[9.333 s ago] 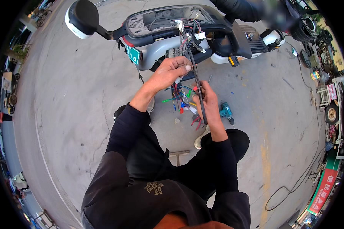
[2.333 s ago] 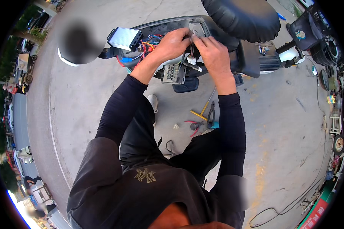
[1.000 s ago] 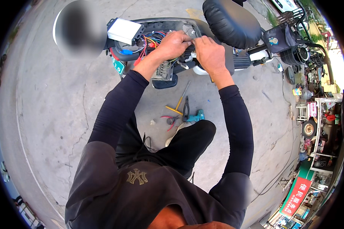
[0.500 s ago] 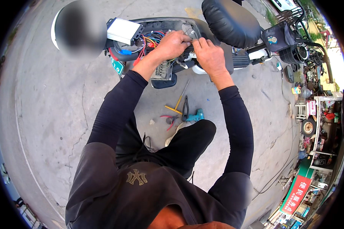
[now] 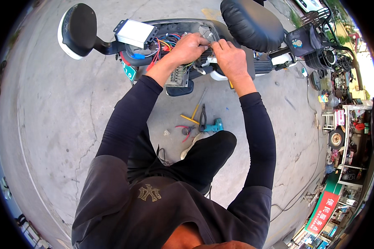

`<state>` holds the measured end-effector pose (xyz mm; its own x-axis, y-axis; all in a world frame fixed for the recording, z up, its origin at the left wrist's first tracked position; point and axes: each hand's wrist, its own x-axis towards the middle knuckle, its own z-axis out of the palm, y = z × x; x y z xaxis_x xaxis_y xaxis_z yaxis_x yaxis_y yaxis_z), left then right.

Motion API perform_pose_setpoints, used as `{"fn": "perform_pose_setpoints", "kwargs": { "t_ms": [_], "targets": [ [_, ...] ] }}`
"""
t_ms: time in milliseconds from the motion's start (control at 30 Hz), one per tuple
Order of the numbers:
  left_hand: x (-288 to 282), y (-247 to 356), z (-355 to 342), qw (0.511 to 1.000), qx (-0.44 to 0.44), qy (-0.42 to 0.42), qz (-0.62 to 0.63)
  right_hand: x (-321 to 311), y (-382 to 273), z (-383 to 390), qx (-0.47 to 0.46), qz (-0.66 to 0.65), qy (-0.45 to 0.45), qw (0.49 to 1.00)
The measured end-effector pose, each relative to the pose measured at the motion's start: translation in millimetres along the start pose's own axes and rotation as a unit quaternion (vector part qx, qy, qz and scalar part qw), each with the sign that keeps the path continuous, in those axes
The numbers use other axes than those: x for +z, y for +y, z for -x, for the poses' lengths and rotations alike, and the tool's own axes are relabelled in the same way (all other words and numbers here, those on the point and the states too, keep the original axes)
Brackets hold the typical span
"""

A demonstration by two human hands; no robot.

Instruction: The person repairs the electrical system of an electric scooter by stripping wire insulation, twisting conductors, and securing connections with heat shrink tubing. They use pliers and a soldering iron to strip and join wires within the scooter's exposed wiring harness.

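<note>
Thin wires (image 5: 212, 50) are at the centre of the work, on the near side of the scooter's open body compartment (image 5: 170, 23). The left hand (image 5: 189, 50) and right hand (image 5: 231, 61) meet over them, fingertips drawn close together and apparently pinching the strands from either side; exactly how each strand is gripped is too small to tell. A white connector (image 5: 211, 60) hangs just below the right fingers.

Fine strands like these could snap or slip free if pulled hard, and two bare ends touching might short if the circuit is live. With so many leads crowded together, a wrong pairing seems an easy mistake. The silver box (image 5: 136, 33) sits tilted at the compartment's left end; a tug on its leads could drag it off. The grey terminal block (image 5: 177, 78), low on the near side, might be knocked by the left wrist.

The compartment holds a tangle of coloured wires (image 5: 167, 43), with a red connector (image 5: 150, 66) and a blue connector (image 5: 138, 56) at its left. Far right, a dark bag (image 5: 305, 42) hangs by the handlebar, its contents hidden. On the ground nearer the person lie a yellow T-handle tool (image 5: 190, 119), black pliers (image 5: 202, 118), red-handled pliers (image 5: 186, 133) and a teal drill (image 5: 214, 125).
</note>
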<state>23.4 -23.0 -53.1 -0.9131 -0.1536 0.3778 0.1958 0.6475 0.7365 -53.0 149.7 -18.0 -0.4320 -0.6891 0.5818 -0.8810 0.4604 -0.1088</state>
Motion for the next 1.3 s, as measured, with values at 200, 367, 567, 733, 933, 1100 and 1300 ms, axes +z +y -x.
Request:
{"fn": "perform_pose_setpoints", "kwargs": {
  "t_ms": [200,367,567,733,933,1100,1300],
  "targets": [
    [-2.3,2.5,-0.5,1.000,0.011,-0.010,-0.001,2.8,6.7,7.5,0.196,-0.168,-0.087,0.962],
    [-1.3,-0.2,0.5,1.000,0.002,-0.006,0.004,-3.1,3.1,19.5,0.009,0.066,0.007,0.998],
    [-3.2,1.5,-1.5,1.000,0.007,-0.016,0.008,4.8,-3.8,-0.6,0.042,-0.056,-0.021,0.997],
    [-6.6,0.3,-3.0,1.000,0.000,-0.011,0.014,1.4,-5.8,6.6,0.246,-0.215,-0.042,0.944],
    [-6.1,0.5,-0.7,1.000,0.005,0.000,-0.010,2.2,-1.3,15.1,-0.044,0.102,0.053,0.992],
    [1.5,-0.7,0.4,1.000,0.000,-0.009,0.022,4.2,-3.2,1.7,-0.066,0.023,0.016,0.997],
    [-0.7,-2.2,1.8,1.000,0.003,-0.019,0.013,-5.1,-12.0,11.4,0.204,-0.130,-0.023,0.970]
  ]
}}
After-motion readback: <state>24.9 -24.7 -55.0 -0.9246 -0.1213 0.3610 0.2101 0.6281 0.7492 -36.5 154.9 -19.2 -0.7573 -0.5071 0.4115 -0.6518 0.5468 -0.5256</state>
